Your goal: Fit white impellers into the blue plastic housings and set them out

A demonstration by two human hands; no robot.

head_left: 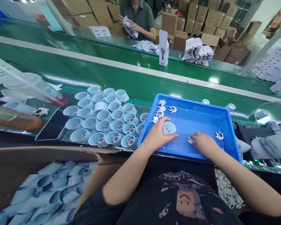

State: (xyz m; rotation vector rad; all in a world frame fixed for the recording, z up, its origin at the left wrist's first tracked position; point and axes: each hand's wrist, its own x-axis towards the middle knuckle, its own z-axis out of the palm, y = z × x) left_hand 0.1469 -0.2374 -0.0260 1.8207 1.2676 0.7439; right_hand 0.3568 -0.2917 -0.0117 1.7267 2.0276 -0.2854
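Note:
My left hand (157,135) is wrapped round a pale blue plastic cup (170,128) with small reddish-brown bits inside, held over the left part of a blue tray (189,99). Toward the tray's near side, my right hand (204,143) has its fingertips closed on a small white fan wheel (190,140), partly hidden by the fingers. Several more white fan wheels lie in the tray, one group (160,113) along the left wall and a single fan wheel (219,135) near the right wall.
Rows of pale blue cups (104,115) stand left of the tray. A cardboard box (103,159) below left holds many similar parts. A bin of white pieces (229,187) sits below right. Across the green conveyor (131,75), another person (140,22) handles a white box.

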